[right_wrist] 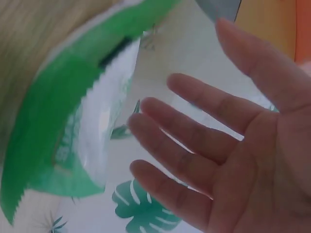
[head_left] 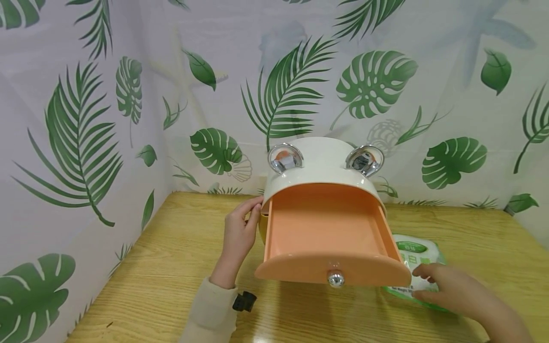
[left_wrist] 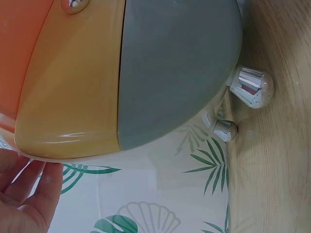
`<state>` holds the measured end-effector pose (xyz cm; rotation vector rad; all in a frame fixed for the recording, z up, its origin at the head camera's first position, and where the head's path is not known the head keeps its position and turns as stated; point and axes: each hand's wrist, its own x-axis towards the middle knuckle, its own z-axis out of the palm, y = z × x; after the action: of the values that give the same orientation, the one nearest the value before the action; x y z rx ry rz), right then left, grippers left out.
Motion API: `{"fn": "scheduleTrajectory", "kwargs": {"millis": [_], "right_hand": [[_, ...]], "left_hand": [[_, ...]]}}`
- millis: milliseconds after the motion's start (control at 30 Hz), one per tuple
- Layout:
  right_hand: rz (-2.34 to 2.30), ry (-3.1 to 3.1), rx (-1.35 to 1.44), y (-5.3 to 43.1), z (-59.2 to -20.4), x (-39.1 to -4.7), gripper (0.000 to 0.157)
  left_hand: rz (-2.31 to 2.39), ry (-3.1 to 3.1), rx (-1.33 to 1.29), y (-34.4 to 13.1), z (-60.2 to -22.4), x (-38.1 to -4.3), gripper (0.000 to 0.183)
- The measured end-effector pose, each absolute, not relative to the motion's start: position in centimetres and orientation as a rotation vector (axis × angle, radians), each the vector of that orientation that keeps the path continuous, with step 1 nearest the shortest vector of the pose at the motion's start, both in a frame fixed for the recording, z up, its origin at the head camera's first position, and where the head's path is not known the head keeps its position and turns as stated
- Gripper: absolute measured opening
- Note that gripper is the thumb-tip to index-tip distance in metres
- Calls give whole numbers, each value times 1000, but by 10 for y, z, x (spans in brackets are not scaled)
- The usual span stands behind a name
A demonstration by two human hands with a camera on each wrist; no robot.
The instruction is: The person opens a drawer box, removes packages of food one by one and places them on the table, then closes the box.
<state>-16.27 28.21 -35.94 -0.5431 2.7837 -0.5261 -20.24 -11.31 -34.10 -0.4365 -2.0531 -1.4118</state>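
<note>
A white, rounded drawer box with two chrome ring-shaped eyes stands on the table. Its top drawer, orange with a round chrome knob, is pulled far out and holds nothing. My left hand touches the box's left side with its fingertips; the left wrist view shows those fingers against the edge beside the yellow drawer. My right hand is over a green and white plastic packet lying right of the box. In the right wrist view its fingers are spread, apart from the packet.
Below the yellow drawer is a grey drawer, and chrome feet carry the box on the wooden table. A leaf-printed cloth hangs behind and at the left. A black strap piece is at the left sleeve.
</note>
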Motion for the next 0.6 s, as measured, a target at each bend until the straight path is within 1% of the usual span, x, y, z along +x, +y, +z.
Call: {"fn": "scheduleTrajectory", "kwargs": {"millis": [100,200,333,400,467,500,533,600], "right_hand": [[-546,2735,-616,275,-366,-161,57],[-532,2721,-629,271,-372,-161,66],[-500,2721,-552,268,-375,-164,71],[-491,2740,-540,268,-377,-165,70],[-475,2765,-537,268,-378,-166,63],[-469,2777,-554,267,-379,-167,57],[-469,2787,-571,267,-380,-168,50],[-468,2806,-624,265,-381,-170,30]], "left_hand": [[-1410,-2053,-434,-113,-341,-202,23],[-1409,-2051,-435,-113,-341,-202,23],[-1404,-2052,-435,-113,-341,-202,23],[-1400,-2054,-435,-113,-341,-203,23],[-1389,-2056,-434,-112,-340,-203,23],[-1384,-2057,-434,-112,-340,-204,23],[-1379,-2056,-435,-113,-340,-204,23],[-1370,-2054,-433,-113,-340,-205,22]]}}
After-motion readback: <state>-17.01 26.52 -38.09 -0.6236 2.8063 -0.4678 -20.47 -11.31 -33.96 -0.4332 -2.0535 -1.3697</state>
